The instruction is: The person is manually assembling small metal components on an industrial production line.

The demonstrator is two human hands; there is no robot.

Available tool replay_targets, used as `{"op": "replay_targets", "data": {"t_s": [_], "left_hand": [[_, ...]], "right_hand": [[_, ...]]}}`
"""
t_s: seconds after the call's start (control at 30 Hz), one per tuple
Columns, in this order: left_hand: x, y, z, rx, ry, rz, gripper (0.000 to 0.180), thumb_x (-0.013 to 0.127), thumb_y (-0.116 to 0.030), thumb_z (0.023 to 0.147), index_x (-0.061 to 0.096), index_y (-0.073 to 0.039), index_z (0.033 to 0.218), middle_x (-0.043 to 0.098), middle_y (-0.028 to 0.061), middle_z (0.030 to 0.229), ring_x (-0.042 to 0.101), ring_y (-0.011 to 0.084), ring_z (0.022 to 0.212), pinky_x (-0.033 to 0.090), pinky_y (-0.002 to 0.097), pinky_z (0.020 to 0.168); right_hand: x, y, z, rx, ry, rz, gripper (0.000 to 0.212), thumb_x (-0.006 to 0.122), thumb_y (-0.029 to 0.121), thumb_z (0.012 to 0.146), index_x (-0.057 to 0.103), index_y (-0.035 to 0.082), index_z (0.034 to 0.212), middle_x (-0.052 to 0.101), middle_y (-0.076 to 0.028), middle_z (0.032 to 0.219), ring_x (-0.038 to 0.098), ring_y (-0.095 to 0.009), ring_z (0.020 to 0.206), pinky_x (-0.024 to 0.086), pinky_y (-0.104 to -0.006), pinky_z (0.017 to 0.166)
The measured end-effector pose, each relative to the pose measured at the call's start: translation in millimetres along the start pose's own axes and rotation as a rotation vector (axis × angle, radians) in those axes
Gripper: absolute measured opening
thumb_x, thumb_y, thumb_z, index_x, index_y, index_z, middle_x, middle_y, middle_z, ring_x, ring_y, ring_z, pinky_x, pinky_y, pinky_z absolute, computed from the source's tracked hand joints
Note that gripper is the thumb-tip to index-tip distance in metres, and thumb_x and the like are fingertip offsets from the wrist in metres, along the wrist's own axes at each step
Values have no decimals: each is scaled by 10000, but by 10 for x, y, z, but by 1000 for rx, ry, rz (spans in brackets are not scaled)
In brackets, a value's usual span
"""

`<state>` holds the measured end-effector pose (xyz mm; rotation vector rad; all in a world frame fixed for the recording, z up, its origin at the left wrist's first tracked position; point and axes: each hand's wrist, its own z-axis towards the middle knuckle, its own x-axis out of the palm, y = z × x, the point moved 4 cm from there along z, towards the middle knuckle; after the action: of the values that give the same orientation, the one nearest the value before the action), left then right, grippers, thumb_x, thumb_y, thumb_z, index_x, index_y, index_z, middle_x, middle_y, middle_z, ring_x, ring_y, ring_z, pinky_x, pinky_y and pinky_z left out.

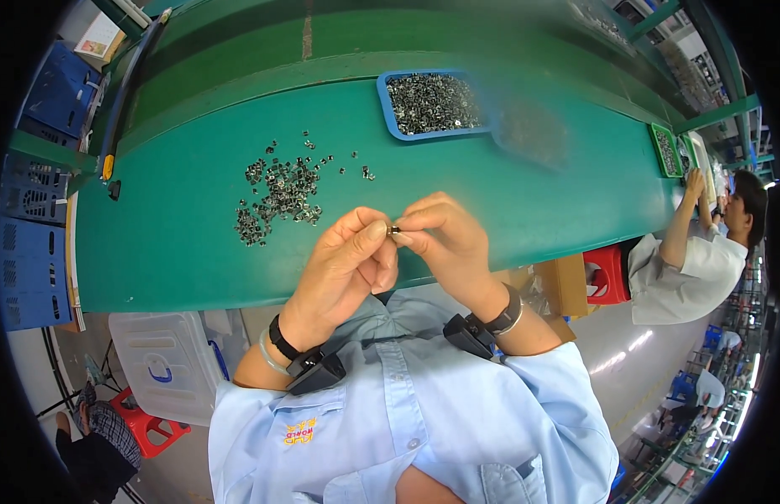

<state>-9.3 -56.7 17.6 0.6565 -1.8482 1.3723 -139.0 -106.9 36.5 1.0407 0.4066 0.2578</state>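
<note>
Clock is centred on your fingertips, 12 = straight ahead. Your L hand [344, 256] comes in from 7 and your R hand [447, 233] from 4; their tips meet over the near part of the green table [167, 223]. Btwn them is one small shiny part [393, 229], held up off the surface. Grip: L thumb & forefinger are pinched on its L end, R thumb & fingertips clamped on its R end; other L fingers curl loosely underneath. Exact shape of the part's too small to tell.

Loose pile [289, 189] of sim. small black-and-silver pcs lies @ 10, a few strays just beside it on its R. Blue tray [384, 105], filled w/ more pcs, sits btwn 12 & 1, well apart from the pile.

Further out: green tray [677, 153] btwn 2 & 3, near the table's R end; co-worker [688, 265] in a pale top @ 3, arms reaching toward the table; red stool [610, 275] & cardboard box [562, 287] btwn 3 & 4. Clear plastic bin [159, 361] w/ lid is @ 8, below table level; blue crates [36, 252] stacked @ 9.
</note>
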Motion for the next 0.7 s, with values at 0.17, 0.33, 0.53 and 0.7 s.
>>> {"op": "replay_targets", "data": {"t_s": [0.17,0.33,0.53,0.7], "left_hand": [[-3,41,16,9,80,-90,164,526,-235,957,515,-73,928,586,54,691,468,109,500,347,252,462],[14,39,-2,-3,22,-93,161,535,-233,953,513,-75,927,598,54,696,464,114,491,345,251,456],[3,22,-17,-20,15,-19,162,553,-241,940,508,-86,958,516,26,656,457,125,483,320,249,429],[-37,-4,-14,-34,16,52,172,565,-241,934,506,-80,937,535,35,671,475,126,491,340,252,434]], "right_hand": [[10,44,10,-75,-11,-34,153,696,23,773,612,75,890,630,-47,829,609,-186,760,498,-292,640],[8,87,1,-112,13,-113,140,699,30,775,620,76,881,639,-47,842,608,-189,772,489,-289,650],[-5,116,7,-136,33,-165,139,706,31,768,624,78,870,647,-45,833,615,-198,757,489,-292,640],[-15,119,30,-192,54,-203,150,707,23,755,617,69,866,641,-53,818,619,-210,732,494,-298,606]]}}
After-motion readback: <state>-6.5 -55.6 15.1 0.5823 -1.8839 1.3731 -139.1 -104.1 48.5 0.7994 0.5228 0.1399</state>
